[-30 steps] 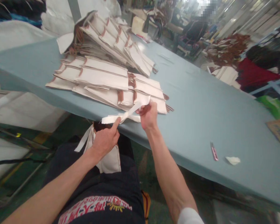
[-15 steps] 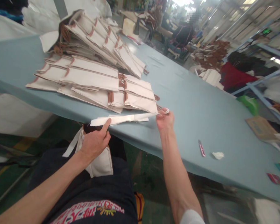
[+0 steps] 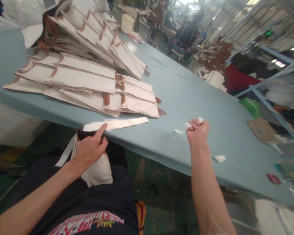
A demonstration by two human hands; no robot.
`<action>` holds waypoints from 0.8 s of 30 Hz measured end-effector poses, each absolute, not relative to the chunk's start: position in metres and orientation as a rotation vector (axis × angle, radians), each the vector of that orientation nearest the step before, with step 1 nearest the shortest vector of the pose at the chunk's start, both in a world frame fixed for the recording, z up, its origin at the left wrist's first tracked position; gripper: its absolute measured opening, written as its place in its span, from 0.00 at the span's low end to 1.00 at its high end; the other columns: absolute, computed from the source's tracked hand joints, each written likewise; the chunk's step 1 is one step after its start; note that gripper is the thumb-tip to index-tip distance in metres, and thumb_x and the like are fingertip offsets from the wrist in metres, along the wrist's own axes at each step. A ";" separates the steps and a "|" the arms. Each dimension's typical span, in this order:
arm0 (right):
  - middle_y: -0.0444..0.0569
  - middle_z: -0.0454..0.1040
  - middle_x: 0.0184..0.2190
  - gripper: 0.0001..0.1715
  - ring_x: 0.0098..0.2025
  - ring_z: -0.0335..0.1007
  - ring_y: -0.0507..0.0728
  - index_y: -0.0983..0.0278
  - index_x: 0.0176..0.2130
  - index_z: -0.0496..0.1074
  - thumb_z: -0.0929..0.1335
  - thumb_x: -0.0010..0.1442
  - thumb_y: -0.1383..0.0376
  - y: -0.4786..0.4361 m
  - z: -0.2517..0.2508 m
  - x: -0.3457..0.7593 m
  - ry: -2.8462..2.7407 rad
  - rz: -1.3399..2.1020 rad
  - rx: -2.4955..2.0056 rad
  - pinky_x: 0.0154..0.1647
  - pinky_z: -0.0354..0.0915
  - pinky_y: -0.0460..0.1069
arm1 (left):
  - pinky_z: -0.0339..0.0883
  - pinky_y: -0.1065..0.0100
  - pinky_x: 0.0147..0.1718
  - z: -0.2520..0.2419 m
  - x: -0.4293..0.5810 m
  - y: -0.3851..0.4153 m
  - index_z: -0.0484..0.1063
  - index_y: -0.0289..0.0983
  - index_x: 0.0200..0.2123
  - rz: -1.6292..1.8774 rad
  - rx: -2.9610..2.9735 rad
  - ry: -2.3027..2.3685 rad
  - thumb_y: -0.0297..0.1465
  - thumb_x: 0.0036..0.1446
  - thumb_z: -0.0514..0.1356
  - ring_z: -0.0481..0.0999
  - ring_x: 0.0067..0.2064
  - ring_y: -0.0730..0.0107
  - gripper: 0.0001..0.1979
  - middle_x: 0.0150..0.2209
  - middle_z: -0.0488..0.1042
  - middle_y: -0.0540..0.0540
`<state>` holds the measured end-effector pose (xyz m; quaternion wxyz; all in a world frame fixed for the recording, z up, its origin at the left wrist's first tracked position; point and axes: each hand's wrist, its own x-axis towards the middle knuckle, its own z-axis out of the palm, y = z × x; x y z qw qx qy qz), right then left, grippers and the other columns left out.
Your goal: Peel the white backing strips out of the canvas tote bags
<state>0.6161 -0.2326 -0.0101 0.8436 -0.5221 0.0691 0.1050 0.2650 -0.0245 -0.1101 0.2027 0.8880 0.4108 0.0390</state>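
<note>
My left hand point(image 3: 89, 150) is closed on the near end of a white fabric strip point(image 3: 117, 124) that lies along the front edge of the pale blue table point(image 3: 186, 98), index finger stretched onto it. My right hand point(image 3: 198, 130) is a fist over the table, to the right of the strip's far end, pinching a small white scrap point(image 3: 183, 128) that sticks out from it. A cream bag piece point(image 3: 98, 171) rests on my lap under the left hand.
A fanned pile of cream fabric pieces with brown trim point(image 3: 88, 78) covers the table's left part. A small white scrap point(image 3: 220, 158) lies to the right. A cardboard piece point(image 3: 261, 129), a red item point(image 3: 273, 178) and a seated person point(image 3: 186, 32) are farther off.
My right hand pulled the strip straight, then moved right with a small white scrap while the strip stayed flat on the table edge. The left hand kept its hold.
</note>
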 end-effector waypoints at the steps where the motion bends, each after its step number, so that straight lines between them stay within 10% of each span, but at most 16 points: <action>1: 0.32 0.51 0.21 0.19 0.16 0.42 0.47 0.60 0.28 0.57 0.62 0.73 0.68 -0.232 -0.007 0.604 0.111 0.249 -1.107 0.14 0.45 0.40 | 0.74 0.60 0.39 -0.111 0.264 -0.021 0.64 0.33 0.78 0.137 2.435 1.113 0.40 0.70 0.49 0.85 0.33 0.50 0.38 0.28 0.84 0.43; 9: 0.32 0.52 0.20 0.18 0.17 0.40 0.47 0.58 0.26 0.56 0.67 0.65 0.63 -0.207 -0.003 0.479 -0.132 0.536 -1.176 0.14 0.47 0.39 | 0.69 0.67 0.36 -0.113 0.249 -0.006 0.60 0.30 0.80 0.422 2.190 0.991 0.48 0.66 0.53 0.72 0.28 0.63 0.45 0.23 0.75 0.56; 17: 0.32 0.47 0.17 0.30 0.18 0.39 0.47 0.58 0.21 0.57 0.71 0.66 0.50 -0.175 0.009 0.396 -0.399 1.007 -1.179 0.16 0.53 0.40 | 0.62 0.67 0.28 -0.115 0.222 -0.029 0.85 0.36 0.50 0.526 2.056 0.863 0.50 0.65 0.59 0.69 0.24 0.66 0.27 0.20 0.70 0.55; 24: 0.34 0.49 0.16 0.30 0.19 0.44 0.49 0.58 0.21 0.60 0.69 0.70 0.51 -0.145 0.040 0.343 -0.489 1.336 -0.963 0.19 0.62 0.40 | 0.60 0.69 0.26 -0.101 0.204 -0.043 0.83 0.34 0.53 0.597 1.924 0.772 0.46 0.67 0.59 0.66 0.22 0.69 0.24 0.19 0.67 0.58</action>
